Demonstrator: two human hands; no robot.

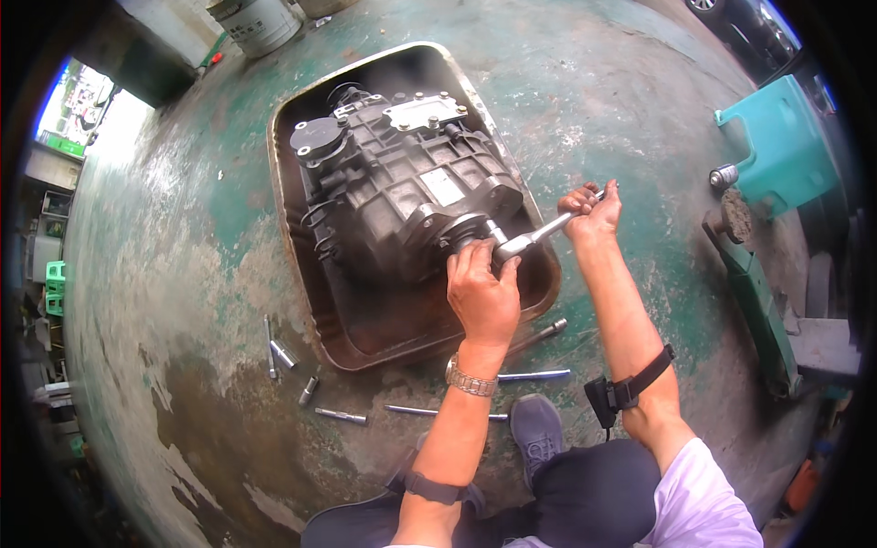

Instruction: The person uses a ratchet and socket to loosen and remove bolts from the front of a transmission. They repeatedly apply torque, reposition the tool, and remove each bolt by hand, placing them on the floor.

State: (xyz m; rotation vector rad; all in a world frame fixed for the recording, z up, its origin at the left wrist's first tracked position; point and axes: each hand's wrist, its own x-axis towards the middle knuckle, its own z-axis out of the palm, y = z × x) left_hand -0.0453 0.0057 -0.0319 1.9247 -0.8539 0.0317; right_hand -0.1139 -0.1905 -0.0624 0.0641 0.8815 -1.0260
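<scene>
A grey cast-metal gearbox (402,183) lies in a rusty rectangular tray (361,352) on the floor. My right hand (592,212) is wrapped round the handle of a ratchet wrench (548,230), which slants down to the left toward the gearbox's near end. At the wrench head, a shiny socket (495,230) points at the flange (464,228); whether it sits on a bolt I cannot tell. My left hand (484,290) is closed by the ratchet head and the flange, its thumb against the head. What its fingers grip is partly hidden.
Several sockets and extension bars lie left of my feet, including a short socket (309,391) and a long bar (438,413). A teal plastic stool (786,146) and a green floor jack (758,306) stand at the right. A white bucket (256,26) is at the back.
</scene>
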